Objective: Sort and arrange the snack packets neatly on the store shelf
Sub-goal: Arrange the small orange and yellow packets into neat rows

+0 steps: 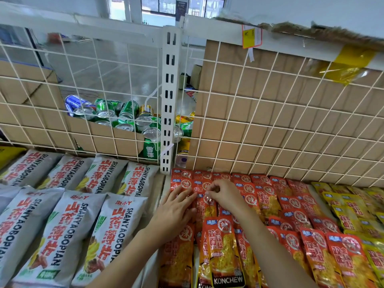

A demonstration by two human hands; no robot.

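About eight grey bags (62,235), a dozen-odd cans (126,113), red packets (345,258) and yellow packets (349,217) beyond counting.

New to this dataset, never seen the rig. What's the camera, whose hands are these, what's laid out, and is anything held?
There is no robot here. One wide-angle camera is worn on a person's head and looks forward and down, so the single picture shows that person's own hands from above. The left hand lies flat, fingers straight, on the red packets that fill the middle of the view. The right hand appears to pinch the top edge of one red packet in the back rows. To the left of the red ones lie grey bags, and to the right lie yellow packets. Behind them stands a white wire mesh, with drink cans and cardboard beyond it.
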